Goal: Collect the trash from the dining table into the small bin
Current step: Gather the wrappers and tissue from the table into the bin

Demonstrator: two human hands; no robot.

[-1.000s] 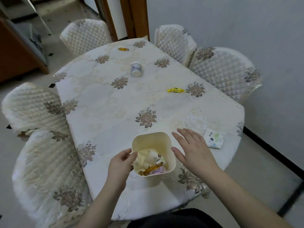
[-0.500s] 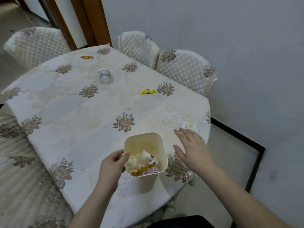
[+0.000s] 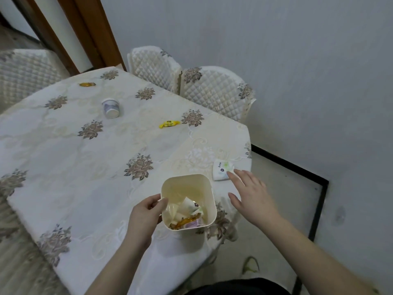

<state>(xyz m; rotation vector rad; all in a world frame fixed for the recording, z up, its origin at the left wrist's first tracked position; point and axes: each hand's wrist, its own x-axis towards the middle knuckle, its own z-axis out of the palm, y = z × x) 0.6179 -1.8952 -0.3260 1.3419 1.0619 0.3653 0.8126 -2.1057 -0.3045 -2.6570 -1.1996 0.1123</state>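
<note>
quilted chairs (image 3: 214,92), grey wall (image 3: 276,60), door frame (image 3: 93,33)

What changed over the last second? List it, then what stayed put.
The right hand reached forward, open, from beside the small bin to the tissue packet; its fingertips now touch it. The left hand kept gripping the bin's rim. Cup and yellow candy stayed.

Right hand (image 3: 251,194) covers tissue pack's (image 3: 221,170) near corner
</note>
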